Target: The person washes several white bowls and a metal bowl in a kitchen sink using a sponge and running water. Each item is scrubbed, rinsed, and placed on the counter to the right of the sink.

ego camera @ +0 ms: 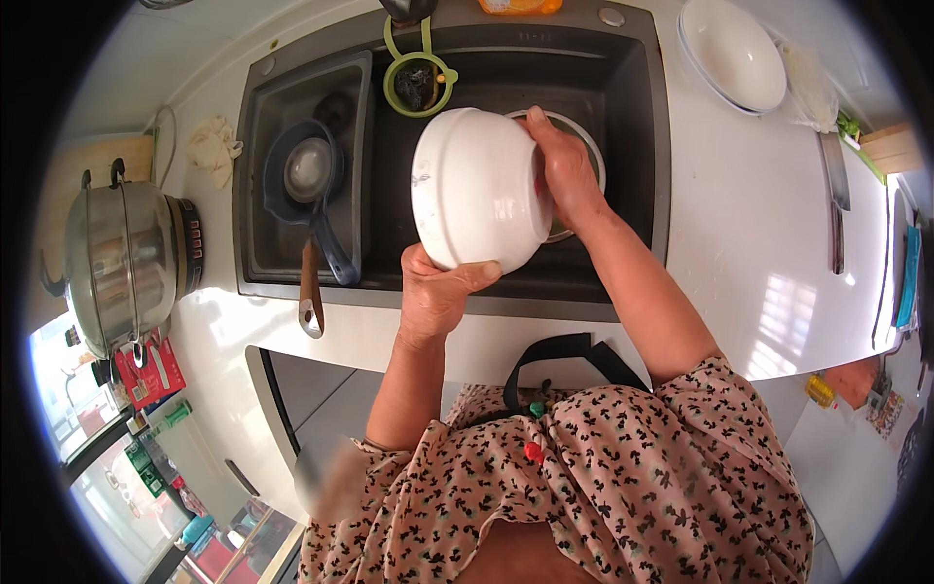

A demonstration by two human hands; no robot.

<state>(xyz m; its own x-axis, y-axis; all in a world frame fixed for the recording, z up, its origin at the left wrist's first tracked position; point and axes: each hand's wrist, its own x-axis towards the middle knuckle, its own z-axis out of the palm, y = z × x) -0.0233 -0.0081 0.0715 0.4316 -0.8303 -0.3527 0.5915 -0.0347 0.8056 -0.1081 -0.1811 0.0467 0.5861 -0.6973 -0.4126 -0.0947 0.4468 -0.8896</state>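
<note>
A large white ceramic bowl is tilted on its side over the right basin of a dark sink. My left hand grips its near rim, thumb on the outer wall. Against the bowl's foot, at the right, my right hand is pressed, fingers partly hidden. Beneath that hand, a round vessel with a pale rim shows in part in the basin. A green-rimmed strainer with dark matter in it hangs at the sink's back. The left basin holds a blue pan with a wooden-handled metal ladle in it.
White bowls are stacked on the right counter, near a plastic bag and a knife. A crumpled cloth lies left of the sink. Further left stands a large metal pot. The ladle's handle overhangs the sink's front edge.
</note>
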